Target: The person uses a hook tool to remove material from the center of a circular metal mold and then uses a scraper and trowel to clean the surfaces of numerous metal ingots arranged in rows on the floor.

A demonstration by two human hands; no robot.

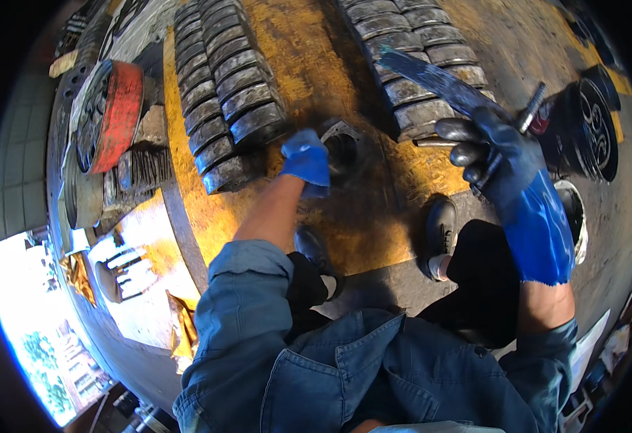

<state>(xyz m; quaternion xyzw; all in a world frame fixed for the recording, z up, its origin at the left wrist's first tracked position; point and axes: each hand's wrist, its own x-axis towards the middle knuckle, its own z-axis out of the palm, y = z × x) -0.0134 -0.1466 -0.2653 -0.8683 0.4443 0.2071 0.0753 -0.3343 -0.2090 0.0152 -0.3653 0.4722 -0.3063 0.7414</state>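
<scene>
My right hand (503, 155), in a blue glove with blackened fingers, is raised at the right. It is closed around a long flat blue-black bar (439, 81), which slants up and left over a row of metal parts. A thin metal rod (534, 107) juts out beside the same hand; whether I grip it too cannot be told. Lower and nearer the middle, my blue-gloved left hand (306, 160) is bunched at the side of a dark hollow metal part (342, 146). Its fingers look curled against the part, partly blurred and hidden.
Rows of dark round-edged metal parts (240, 94) lie at left, and more (410, 43) at right, on a worn yellow surface (287, 36). A red-rimmed wheel (123, 115) stands far left. A black bucket (583, 130) is at right. My shoes (442, 224) flank the work spot.
</scene>
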